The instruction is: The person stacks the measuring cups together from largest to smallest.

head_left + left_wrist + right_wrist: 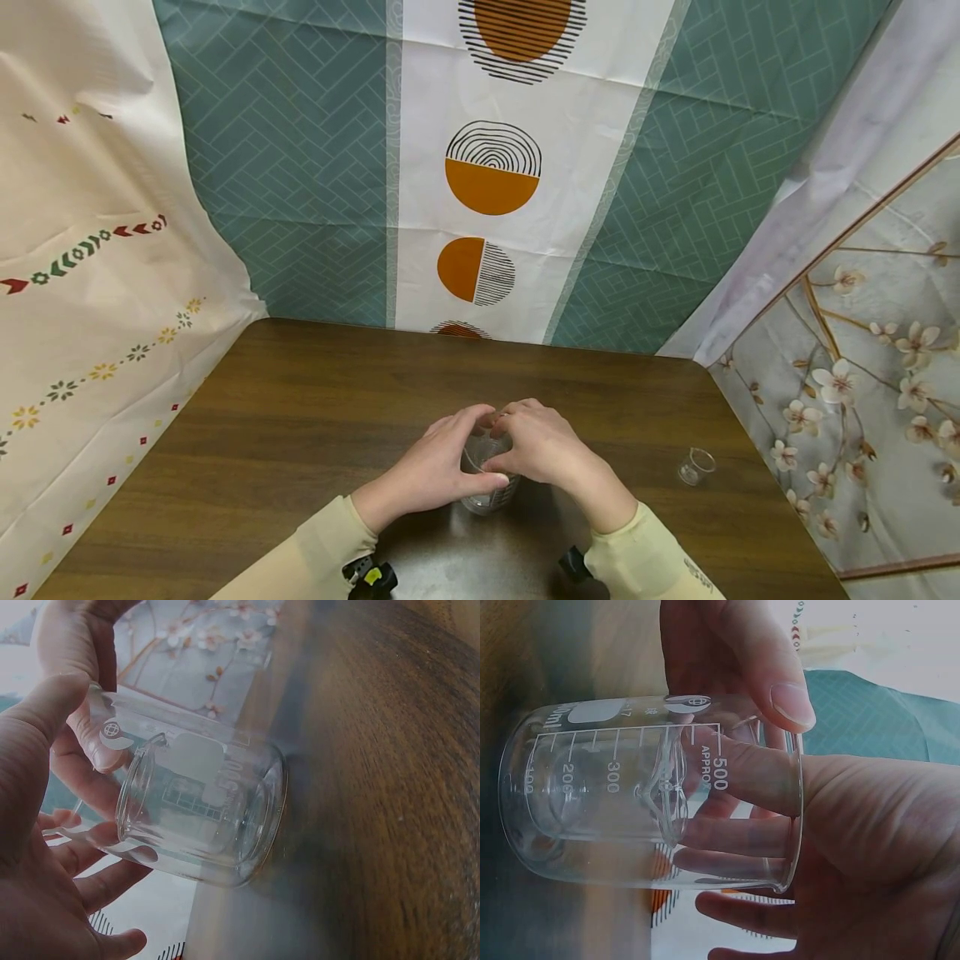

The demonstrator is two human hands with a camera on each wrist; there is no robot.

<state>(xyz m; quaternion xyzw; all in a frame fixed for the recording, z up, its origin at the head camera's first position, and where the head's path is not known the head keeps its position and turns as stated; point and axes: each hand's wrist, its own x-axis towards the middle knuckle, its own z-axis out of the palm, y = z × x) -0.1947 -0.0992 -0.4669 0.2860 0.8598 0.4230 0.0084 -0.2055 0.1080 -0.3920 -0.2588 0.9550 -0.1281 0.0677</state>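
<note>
A large clear glass beaker (592,862), marked to 500, stands on the table in front of me. Inside it sits a smaller glass beaker (176,802) with a spout. My left hand (438,462) holds the large beaker near its rim, thumb on the near side and fingers around the far side. From the right, my right hand (551,446) reaches over the rim. Its thumb and some fingers (739,838) extend fairly straight into the large beaker, close to the smaller one's rim; whether they touch it is hard to see.
A tiny glass beaker (696,467) stands toward the right side of the brown wooden table (337,375). Patterned cloths hang at the back and left, and a flowered panel (862,400) borders the right edge.
</note>
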